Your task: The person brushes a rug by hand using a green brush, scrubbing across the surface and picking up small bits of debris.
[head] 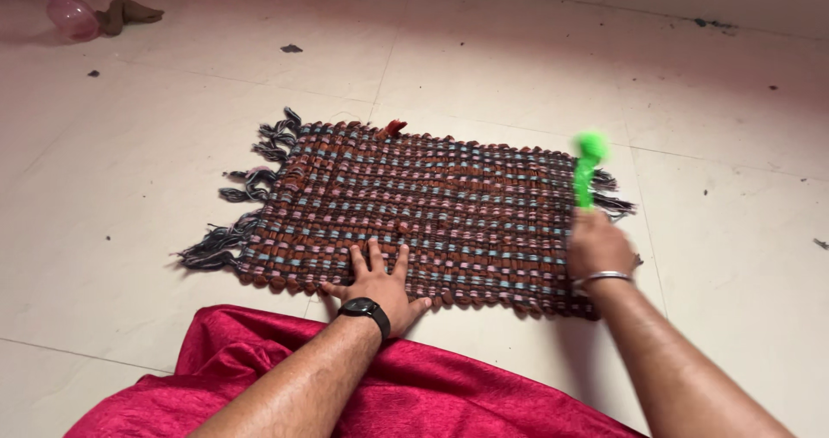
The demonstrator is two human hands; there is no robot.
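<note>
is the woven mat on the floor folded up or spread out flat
Spread flat: the woven mat lies fully open on the tiled floor, all edges and fringe showing, the left hand pressing it.

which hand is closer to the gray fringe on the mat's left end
Left. The left hand lies flat on the woven mat near its front edge, closer to the fringe. The right hand grips a green brush at the opposite end.

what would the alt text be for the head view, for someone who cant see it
A person's left hand presses flat on a woven, fringed mat on a tiled floor, while the right hand holds a blurred green tool at the mat's right edge. Red cloth lies in the foreground.
</note>
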